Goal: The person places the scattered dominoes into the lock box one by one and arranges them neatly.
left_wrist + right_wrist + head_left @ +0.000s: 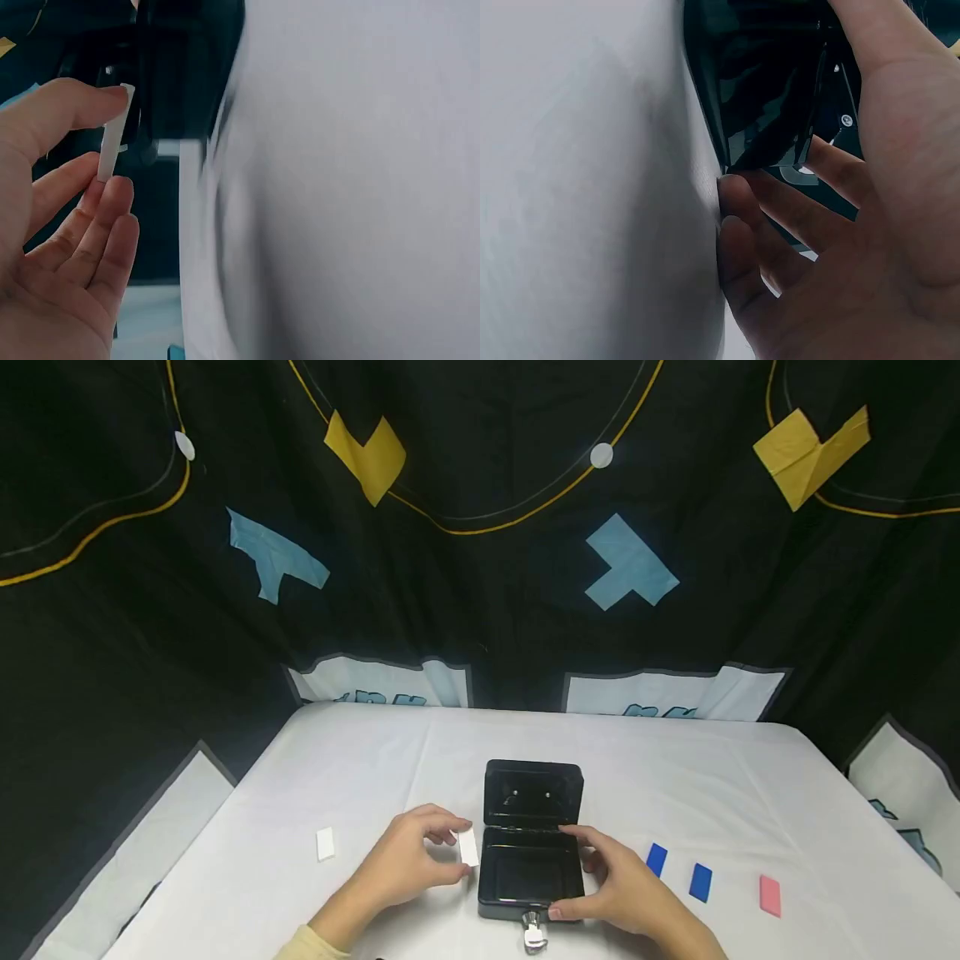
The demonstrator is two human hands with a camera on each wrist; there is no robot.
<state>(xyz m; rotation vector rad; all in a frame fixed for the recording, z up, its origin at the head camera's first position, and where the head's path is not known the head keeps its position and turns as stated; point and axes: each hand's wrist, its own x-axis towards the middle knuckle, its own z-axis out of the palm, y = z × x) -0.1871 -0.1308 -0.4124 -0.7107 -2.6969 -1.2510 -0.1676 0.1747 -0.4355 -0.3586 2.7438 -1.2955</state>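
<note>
A black cash box (531, 868) stands on the white table with its lid (533, 793) raised and leaning back. A silver latch with a key-like tab (534, 933) sticks out at its front. My left hand (412, 856) pinches a small white rectangular tile (468, 847) between thumb and fingertips, just left of the box. The left wrist view shows this tile (115, 135) edge-on. My right hand (611, 885) grips the right side of the box, thumb at the front corner and a finger near the hinge. In the right wrist view, its other fingers (742, 255) lie low beside the box wall.
Another white tile (326, 843) lies on the table (420, 743) to the left. On the right are two blue tiles (656, 858) and a pink tile (770, 895). A dark patterned curtain (480, 593) hangs behind the table.
</note>
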